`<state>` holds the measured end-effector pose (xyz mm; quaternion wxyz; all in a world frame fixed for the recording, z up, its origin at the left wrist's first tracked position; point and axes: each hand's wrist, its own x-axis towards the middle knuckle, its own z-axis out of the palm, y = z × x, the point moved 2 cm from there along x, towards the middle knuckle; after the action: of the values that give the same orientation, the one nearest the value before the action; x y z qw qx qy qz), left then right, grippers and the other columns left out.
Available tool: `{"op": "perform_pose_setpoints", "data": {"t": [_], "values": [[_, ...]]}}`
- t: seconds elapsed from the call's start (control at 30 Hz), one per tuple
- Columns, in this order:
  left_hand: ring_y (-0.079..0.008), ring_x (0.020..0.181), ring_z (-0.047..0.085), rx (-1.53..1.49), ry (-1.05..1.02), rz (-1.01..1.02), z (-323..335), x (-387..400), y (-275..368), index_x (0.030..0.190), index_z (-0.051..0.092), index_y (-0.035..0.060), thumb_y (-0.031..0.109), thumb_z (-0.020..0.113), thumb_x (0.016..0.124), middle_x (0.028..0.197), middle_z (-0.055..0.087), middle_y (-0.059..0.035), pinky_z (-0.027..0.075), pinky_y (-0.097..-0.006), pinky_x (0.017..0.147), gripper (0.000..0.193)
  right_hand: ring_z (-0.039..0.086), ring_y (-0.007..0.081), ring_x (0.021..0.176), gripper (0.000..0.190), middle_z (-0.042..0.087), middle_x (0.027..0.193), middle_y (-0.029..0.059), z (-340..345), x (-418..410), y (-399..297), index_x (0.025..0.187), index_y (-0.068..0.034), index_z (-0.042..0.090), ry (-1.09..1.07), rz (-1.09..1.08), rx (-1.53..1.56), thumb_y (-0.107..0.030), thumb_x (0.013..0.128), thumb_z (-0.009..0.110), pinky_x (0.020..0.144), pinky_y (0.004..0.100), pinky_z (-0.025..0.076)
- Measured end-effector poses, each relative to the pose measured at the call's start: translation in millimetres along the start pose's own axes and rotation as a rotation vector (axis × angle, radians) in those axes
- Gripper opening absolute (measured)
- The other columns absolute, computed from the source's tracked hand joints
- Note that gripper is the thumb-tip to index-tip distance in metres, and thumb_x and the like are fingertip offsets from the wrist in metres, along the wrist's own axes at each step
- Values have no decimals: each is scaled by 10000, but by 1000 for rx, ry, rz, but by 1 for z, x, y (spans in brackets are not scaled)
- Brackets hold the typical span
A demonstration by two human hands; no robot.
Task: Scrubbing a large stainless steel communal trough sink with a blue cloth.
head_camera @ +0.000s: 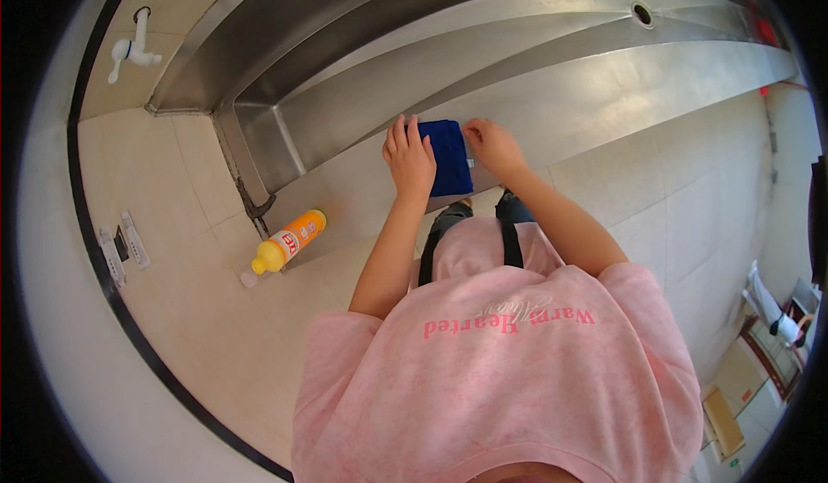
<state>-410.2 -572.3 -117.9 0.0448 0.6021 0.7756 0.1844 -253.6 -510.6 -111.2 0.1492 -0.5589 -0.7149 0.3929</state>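
Note:
A folded dark blue cloth (449, 159) lies on the broad stainless steel ledge (362, 179) of a trough sink (336, 101). My left hand (411, 159) rests palm down on the cloth's left side, fingers slightly spread. Just beyond the cloth's right edge is my right hand (495, 146), its fingers curled and near the cloth's upper right corner; whether they touch it I cannot tell. A small pale tag shows on the cloth's right edge. To the left, a yellow and orange plastic bottle (289, 242) stands at the ledge's left end.
A white plastic tap (132, 53) sticks out from the tiled wall at the upper left. The trough has a round hole (642, 14) at the upper right. Small labelled strips (134, 240) are on the tiles at the far left. Another person (779, 318) is at the far right.

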Motion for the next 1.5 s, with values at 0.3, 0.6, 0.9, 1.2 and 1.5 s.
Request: {"op": "perform_pose_setpoints", "data": {"t": [0.3, 0.6, 0.9, 1.2, 1.5], "values": [[-318, 1322, 286, 77, -166, 10, 13, -22, -9, 1362, 378, 127, 248, 541, 873, 1442, 301, -131, 226, -545, 1035, 529, 609, 336, 835, 169, 606, 918, 120, 24, 30, 3, 831, -106, 620, 48, 141, -93, -266, 796, 582, 693, 442, 492], [-322, 1310, 301, 49, -102, 37, 9, -22, 1, 1372, 359, 97, 318, 555, 861, 1431, 319, -133, 208, -556, 1041, 590, 603, 330, 836, 173, 612, 917, 137, 9, 18, 28, 902, -88, 636, 72, 152, 35, -224, 841, 548, 724, 416, 481], [-303, 1295, 320, 96, -151, 113, 33, -15, 29, 1359, 380, 81, 358, 537, 860, 1421, 342, -115, 238, -476, 1055, 592, 617, 297, 794, 169, 619, 917, 154, -35, 5, 94, 967, -55, 626, 297, 190, 144, -152, 860, 537, 713, 370, 483], [-310, 1350, 241, 21, -219, 53, 43, 2, 53, 1384, 326, 48, 473, 540, 834, 1467, 266, -135, 178, -480, 1081, 728, 616, 169, 701, 167, 640, 870, 103, -73, -18, 127, 987, -16, 620, 290, 368, 342, -105, 879, 530, 635, 292, 497], [-276, 1369, 214, -109, -287, 301, 90, 28, 143, 1393, 322, 66, 486, 560, 804, 1474, 260, -121, 143, -453, 1107, 762, 628, 151, 688, 165, 656, 857, 93, -123, -35, 139, 988, -11, 619, 334, 322, 187, -78, 888, 507, 614, 267, 492]]}}
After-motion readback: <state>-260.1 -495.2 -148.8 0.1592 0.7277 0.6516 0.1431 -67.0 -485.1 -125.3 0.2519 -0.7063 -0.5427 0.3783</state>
